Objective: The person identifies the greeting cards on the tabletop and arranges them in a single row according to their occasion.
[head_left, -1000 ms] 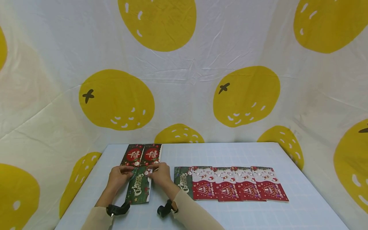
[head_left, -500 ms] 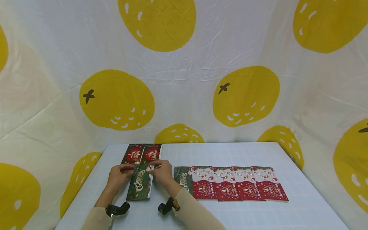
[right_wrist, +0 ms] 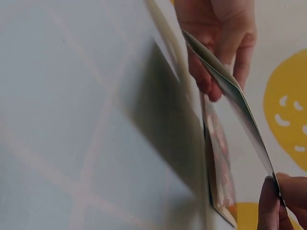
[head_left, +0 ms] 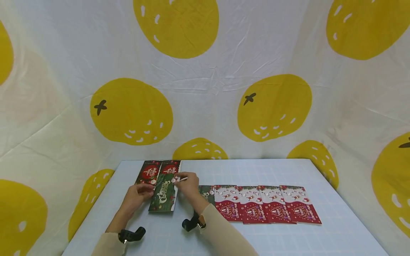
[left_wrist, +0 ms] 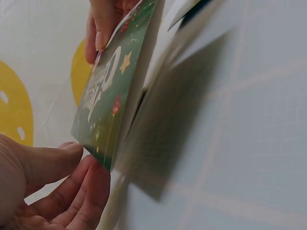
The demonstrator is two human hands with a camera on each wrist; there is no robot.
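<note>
A green folded Christmas card [head_left: 164,195] is held slightly above the table, casting a shadow beneath it in both wrist views. The right hand [head_left: 188,186] pinches its upper right edge between thumb and fingers, seen close in the right wrist view with the fingertips [right_wrist: 269,196] on the card's thin edge. At the card's left side is the left hand [head_left: 138,195]; in the left wrist view its thumb and fingers pinch a corner of the card [left_wrist: 108,96]. The card's top overlaps two dark red and green Christmas cards [head_left: 150,172] lying at the back left.
Right of the hands, several red and white Christmas cards [head_left: 254,213] lie in an overlapping row. Another green card [head_left: 207,192] at the row's left end is partly covered by the right arm. A fruit-print cloth [head_left: 205,117] hangs behind the pale table [head_left: 336,234].
The green card has moved away from the person and to the right, over the lower part of a red card. The right hand has moved with it; the left hand has shifted slightly right.
</note>
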